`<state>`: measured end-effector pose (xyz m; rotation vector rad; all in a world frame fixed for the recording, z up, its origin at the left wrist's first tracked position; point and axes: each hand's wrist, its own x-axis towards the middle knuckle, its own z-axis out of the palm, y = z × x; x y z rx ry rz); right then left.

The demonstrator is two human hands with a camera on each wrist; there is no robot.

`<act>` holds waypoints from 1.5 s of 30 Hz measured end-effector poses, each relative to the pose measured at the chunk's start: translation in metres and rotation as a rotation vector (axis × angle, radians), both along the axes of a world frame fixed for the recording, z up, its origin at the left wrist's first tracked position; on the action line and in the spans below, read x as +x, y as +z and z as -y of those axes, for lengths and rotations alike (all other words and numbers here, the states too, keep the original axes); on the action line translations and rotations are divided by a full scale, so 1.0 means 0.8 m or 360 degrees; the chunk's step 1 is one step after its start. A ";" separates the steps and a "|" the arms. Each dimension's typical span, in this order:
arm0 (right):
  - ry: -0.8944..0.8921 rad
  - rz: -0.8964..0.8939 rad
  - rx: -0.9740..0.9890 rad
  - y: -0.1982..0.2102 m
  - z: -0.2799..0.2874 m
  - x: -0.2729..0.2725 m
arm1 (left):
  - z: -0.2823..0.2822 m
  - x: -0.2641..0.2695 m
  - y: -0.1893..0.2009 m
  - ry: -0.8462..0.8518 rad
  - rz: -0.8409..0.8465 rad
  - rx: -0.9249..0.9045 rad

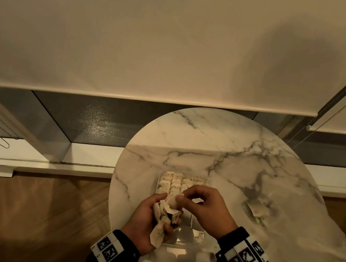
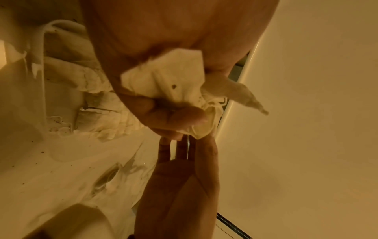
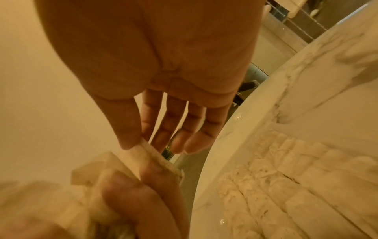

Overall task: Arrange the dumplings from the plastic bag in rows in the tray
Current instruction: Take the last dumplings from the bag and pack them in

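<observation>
My left hand (image 1: 150, 215) grips a clump of pale dumplings (image 1: 165, 212) just above the near end of the clear tray (image 1: 184, 238). My right hand (image 1: 182, 197) meets it from the right, thumb and forefinger pinching the edge of one dumpling (image 3: 143, 150) at the top of the clump. In the left wrist view the clump (image 2: 169, 80) fills my left palm, and the right hand (image 2: 184, 169) reaches up to it. Rows of dumplings (image 1: 178, 183) fill the tray's far part, also visible as dumpling rows (image 3: 286, 177) in the right wrist view.
The tray sits on a round marble table (image 1: 222, 143). A thin plastic bag (image 1: 290, 242) lies crumpled on the table's right side with a dumpling (image 1: 257, 210) showing inside. Wooden floor lies left of the table, and a blind and window sill stand behind it.
</observation>
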<state>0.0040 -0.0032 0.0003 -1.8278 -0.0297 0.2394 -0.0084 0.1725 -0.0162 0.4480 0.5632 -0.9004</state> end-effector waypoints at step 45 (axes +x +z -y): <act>0.0625 -0.0623 -0.1532 -0.087 0.043 0.003 | -0.044 0.010 -0.036 0.0190 -0.0092 0.0137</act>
